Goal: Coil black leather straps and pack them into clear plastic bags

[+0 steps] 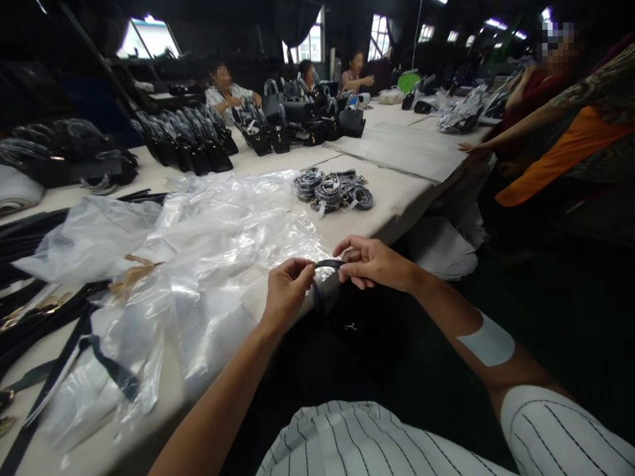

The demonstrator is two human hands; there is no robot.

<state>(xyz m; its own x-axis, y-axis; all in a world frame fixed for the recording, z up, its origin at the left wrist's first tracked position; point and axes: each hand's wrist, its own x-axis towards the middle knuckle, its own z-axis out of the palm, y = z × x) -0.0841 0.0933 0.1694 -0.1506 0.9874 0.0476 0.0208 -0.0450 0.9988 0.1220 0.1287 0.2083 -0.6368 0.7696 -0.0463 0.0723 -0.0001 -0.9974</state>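
Between my two hands a short arc of a dark strap shows, just off the table's front edge. My left hand pinches one end of that arc between thumb and fingers. The other end sits in the fingertips of my right hand, its outer fingers loosely curled. Part of the strap hangs below my left hand, and a small gold-coloured metal clasp shows lower down against the dark. Crumpled clear plastic sheeting lies on the table left of my hands.
Coiled, wrapped straps lie beyond my hands. Black handbags stand in rows at the back. Loose dark straps spread at far left. People sit across the table; a person's hand rests on its right side.
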